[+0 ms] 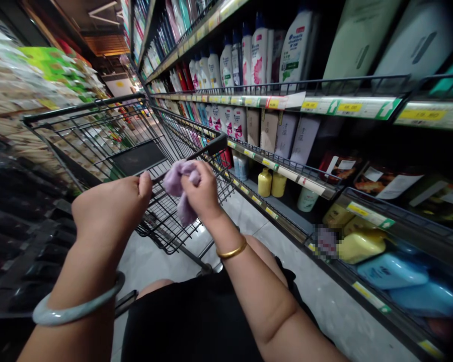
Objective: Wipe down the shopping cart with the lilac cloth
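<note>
My right hand (201, 188) is closed on a bunched light purple cloth (184, 208), part of which hangs below the fingers. It is at the near bar of a black wire shopping cart (124, 103); whether the fingers also touch that bar I cannot tell. My left hand (111, 206) is closed in a fist round the cart's handle bar (158, 178), to the left of the cloth. Its fingers are mostly hidden behind the back of the hand. The cart's wire basket stretches ahead of both hands, with a dark panel (139, 159) inside it.
Shelves on the right hold shampoo bottles (259, 55), yellow bottles (265, 182) and blue bottles (392, 270) behind wire rails with price labels (350, 107). Stacked packaged goods (56, 75) line the left, blurred. Grey floor tiles (249, 216) run along the shelf base.
</note>
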